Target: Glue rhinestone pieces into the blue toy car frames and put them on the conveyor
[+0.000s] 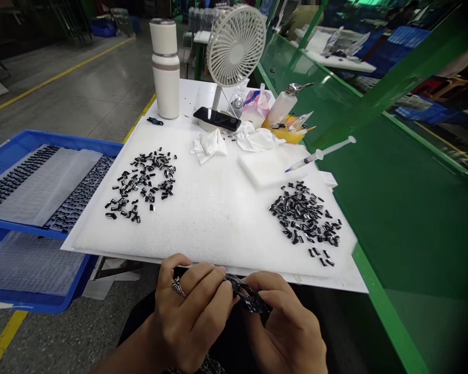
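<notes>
Along the left side, a blue plastic tray [62, 136] holding sheets lined with rows of small black pieces [78, 195]. Just right of it, on a white foam board [203, 244], a loose pile of glossy black pieces [142, 184], with crumpled tissue [208, 146] toward the far edge. At bottom centre, just below the board's near edge, a left hand [191, 311] wearing a ring [177, 286], its fingers curled and pressed together on a dark, glossy strip of small pieces [249, 296]. Beside it, a right hand [284, 322], fingertips [271, 296] pinching the strip's other side: a close, steady grip, both hands nearly touching. Farther right, a second pile of black pieces [306, 218], and beyond it a syringe [320, 156] lying across a white foam block [265, 166].
</notes>
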{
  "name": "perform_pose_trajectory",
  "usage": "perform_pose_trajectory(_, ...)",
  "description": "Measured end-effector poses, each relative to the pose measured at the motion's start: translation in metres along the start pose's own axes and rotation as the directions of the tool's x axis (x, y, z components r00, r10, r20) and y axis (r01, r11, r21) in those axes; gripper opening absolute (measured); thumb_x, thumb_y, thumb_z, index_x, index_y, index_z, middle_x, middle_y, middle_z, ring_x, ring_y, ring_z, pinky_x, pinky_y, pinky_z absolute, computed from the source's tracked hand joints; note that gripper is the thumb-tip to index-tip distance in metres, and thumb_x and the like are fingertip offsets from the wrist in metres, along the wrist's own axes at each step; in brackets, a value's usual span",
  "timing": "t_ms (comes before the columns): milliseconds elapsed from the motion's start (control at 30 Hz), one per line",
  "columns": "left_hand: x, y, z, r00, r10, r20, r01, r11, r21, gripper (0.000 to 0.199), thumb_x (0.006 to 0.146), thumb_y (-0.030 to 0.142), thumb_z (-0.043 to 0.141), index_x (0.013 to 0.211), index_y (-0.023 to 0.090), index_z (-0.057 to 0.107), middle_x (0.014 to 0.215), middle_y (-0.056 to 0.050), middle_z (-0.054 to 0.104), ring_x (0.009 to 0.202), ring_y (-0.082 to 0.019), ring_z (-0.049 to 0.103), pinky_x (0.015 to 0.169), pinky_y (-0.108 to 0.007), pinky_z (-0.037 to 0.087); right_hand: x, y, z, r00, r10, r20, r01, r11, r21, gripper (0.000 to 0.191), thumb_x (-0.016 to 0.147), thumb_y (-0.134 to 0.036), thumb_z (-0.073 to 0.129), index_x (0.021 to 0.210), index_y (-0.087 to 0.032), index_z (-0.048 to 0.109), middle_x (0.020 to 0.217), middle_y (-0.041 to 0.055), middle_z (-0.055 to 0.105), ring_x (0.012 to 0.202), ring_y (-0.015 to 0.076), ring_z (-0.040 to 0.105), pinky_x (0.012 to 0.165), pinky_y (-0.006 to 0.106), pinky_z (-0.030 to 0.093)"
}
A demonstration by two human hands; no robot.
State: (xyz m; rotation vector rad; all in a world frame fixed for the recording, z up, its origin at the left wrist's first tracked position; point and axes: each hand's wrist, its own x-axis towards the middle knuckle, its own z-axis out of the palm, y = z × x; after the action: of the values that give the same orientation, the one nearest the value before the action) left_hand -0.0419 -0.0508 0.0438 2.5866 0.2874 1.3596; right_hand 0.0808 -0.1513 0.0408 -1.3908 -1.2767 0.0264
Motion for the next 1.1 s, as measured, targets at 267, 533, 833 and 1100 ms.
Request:
perform_pose_trajectory(267, 0.004, 0.005, 0.0, 0.999, -0.027, -0.038, 0.031, 0.995, 0.096, 0.003, 0.084, 0.007, 0.061, 0.086, 0.007, 0.063, 0.083, -0.01, 0.073, 0.078, -0.02, 0.066, 0.083, -0.046, 0.036, -0.004, -0.002, 0.004, 1.0, 0.026, -0.005, -0.026, 0.999, 0.046, 0.043, 0.074, 0.012, 0.053, 0.106, -0.016, 0.049, 0.086, 0.0063, 0.061, 0.079, 0.0149, 0.061, 0.062, 0.028, 0.056)
perform_pose_trajectory(533, -0.001, 0.01, 0.005, 0.996, -0.026, -0.086, 0.036, 0.992, 0.122, 0.006, 0.084, 0.006, 0.06, 0.088, 0.005, 0.065, 0.089, -0.015, 0.072, 0.08, -0.02, 0.065, 0.085, -0.049, 0.037, -0.008, -0.002, 0.004, 0.999, 0.049, -0.01, -0.049, 0.999, 0.024, 0.04, 0.075, 0.01, 0.053, 0.103, -0.018, 0.049, 0.087, 0.0056, 0.061, 0.078, 0.0146, 0.062, 0.06, 0.027, 0.056)
perform_pose_trajectory(833, 0.003, 0.017, 0.009, 0.997, -0.04, -0.065, 0.048, 0.99, 0.135, 0.016, 0.09, 0.007, 0.05, 0.088, 0.004, 0.065, 0.089, -0.016, 0.071, 0.076, -0.021, 0.065, 0.083, -0.049, 0.035, -0.015, 0.0, 0.004, 0.992, 0.117, -0.054, -0.114, 0.992, 0.06, 0.035, 0.076, 0.011, 0.052, 0.096, -0.018, 0.051, 0.088, 0.0047, 0.061, 0.078, 0.0126, 0.062, 0.062, 0.024, 0.054)
perform_pose_trajectory(1100, -0.001, 0.017, 0.009, 0.999, -0.023, -0.039, 0.029, 0.989, 0.146, 0.022, 0.09, 0.006, 0.044, 0.091, 0.004, 0.066, 0.091, -0.015, 0.071, 0.077, -0.022, 0.065, 0.083, -0.049, 0.036, -0.023, 0.002, 0.009, 0.974, 0.147, -0.171, -0.126, 0.984, 0.127, 0.047, 0.071, 0.014, 0.056, 0.105, -0.017, 0.052, 0.09, 0.0053, 0.063, 0.083, 0.0152, 0.063, 0.063, 0.026, 0.057)
